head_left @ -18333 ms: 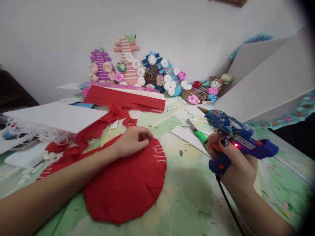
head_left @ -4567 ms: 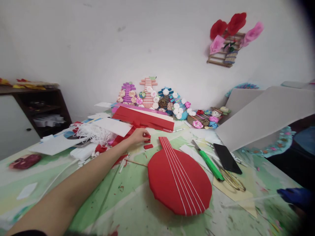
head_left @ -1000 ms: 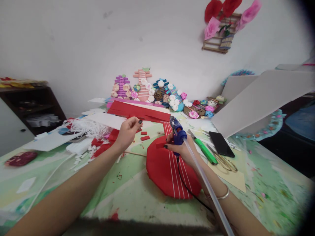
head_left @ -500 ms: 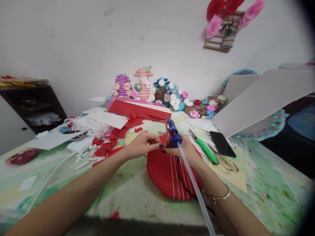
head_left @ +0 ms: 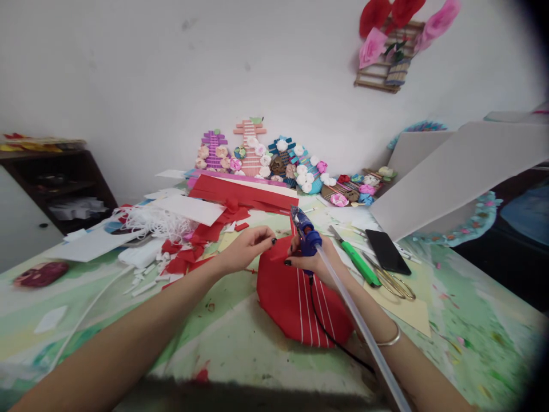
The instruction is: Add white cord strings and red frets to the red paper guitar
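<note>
A red guitar-shaped paper piece (head_left: 285, 292) with white string lines lies flat on the green table (head_left: 240, 343) before me. My right hand (head_left: 313, 260) grips a blue glue gun (head_left: 305, 232), nozzle pointing away over the piece's upper end, a clear glue stick trailing back along my wrist. My left hand (head_left: 249, 247) hovers at the piece's upper left edge, fingers pinched together close to the gun hand. What the pinch holds is too small to make out.
Red paper scraps (head_left: 201, 240) and white strips (head_left: 154, 220) litter the left. A green-handled cutter (head_left: 358, 263), black phone (head_left: 386, 252) and gold scissors (head_left: 401, 286) lie to the right. Decorated flower crafts (head_left: 274, 163) and red sheets (head_left: 244, 191) line the back wall.
My left hand came in from the scraps to the red piece and now pinches beside the glue gun. The gun hand has shifted slightly.
</note>
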A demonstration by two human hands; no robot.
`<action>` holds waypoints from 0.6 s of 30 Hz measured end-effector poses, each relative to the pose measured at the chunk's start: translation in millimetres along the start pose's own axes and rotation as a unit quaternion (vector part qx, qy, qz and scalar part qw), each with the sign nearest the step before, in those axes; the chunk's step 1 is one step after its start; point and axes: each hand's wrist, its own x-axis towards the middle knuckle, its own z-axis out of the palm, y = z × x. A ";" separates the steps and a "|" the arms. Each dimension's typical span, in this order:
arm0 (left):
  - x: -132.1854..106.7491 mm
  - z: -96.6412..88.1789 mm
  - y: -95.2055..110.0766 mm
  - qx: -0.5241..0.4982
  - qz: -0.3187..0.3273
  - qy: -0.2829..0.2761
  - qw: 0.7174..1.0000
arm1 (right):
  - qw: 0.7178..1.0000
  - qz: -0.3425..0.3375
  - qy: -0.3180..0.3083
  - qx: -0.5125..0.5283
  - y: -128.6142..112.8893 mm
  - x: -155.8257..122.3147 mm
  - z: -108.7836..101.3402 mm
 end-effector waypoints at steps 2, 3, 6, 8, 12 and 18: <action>4.7 -4.2 -9.5 -0.064 -0.040 0.069 0.995 | 1.000 -0.005 0.014 0.012 -1.9 0.2 -0.5; 6.8 -7.1 -14.2 -0.107 -0.070 0.105 0.986 | 1.000 -0.008 0.020 0.023 -2.3 0.4 -0.9; 10.9 -18.2 -25.9 -0.193 -0.172 0.148 0.955 | 0.998 -0.009 0.033 0.058 -0.6 0.9 -2.8; 11.8 -25.4 -30.7 -0.211 -0.210 0.140 0.944 | 0.997 -0.009 0.037 0.059 1.5 1.3 -4.2; 11.1 -31.9 -31.1 -0.268 -0.231 0.126 0.927 | 0.997 -0.009 0.050 0.059 1.5 1.4 -4.1; 4.6 -19.5 -10.0 -0.450 -0.136 0.059 0.880 | 0.983 0.040 0.053 0.171 -6.1 -2.5 2.8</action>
